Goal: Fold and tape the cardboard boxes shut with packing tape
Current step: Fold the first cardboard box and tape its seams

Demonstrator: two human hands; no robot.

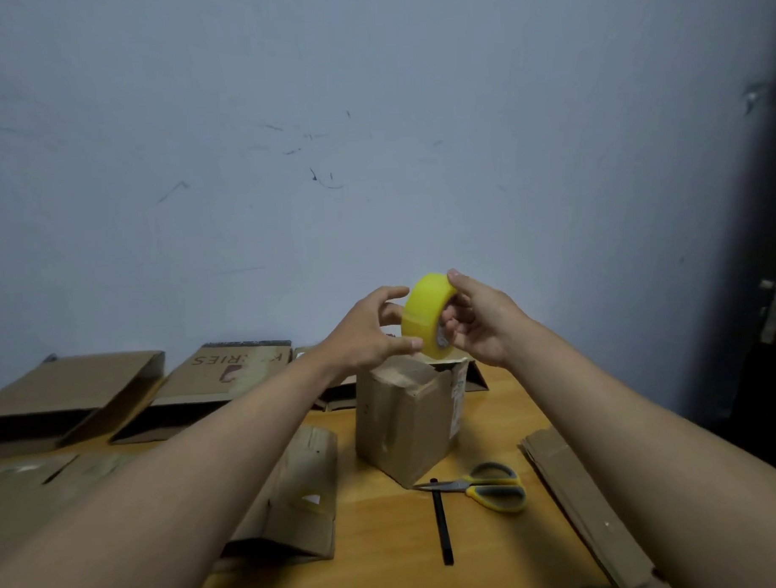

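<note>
Wooden counter (430, 556) against a pale wall, strewn with flattened cardboard. Above a small upright box (408, 420), the right hand (479, 321) grips a yellow tape roll (426, 319) — left hand (370, 329) fingers curl, touching its edge. Likely hunting the tape's loose end — next, peel it free.

From my feed, the fingers of my right hand (479, 321) run through the core of the yellow tape roll (424, 316), so their tips are hidden. The roll covers part of the top of the small upright box (404, 421), and I can't tell whether they touch. Behind that box, my left forearm (185, 468) hides part of the print on a flattened carton (230, 374); it reads perhaps "RIES". Right of the box, a cardboard strip (587, 515) is cut off by the bottom edge.
</note>
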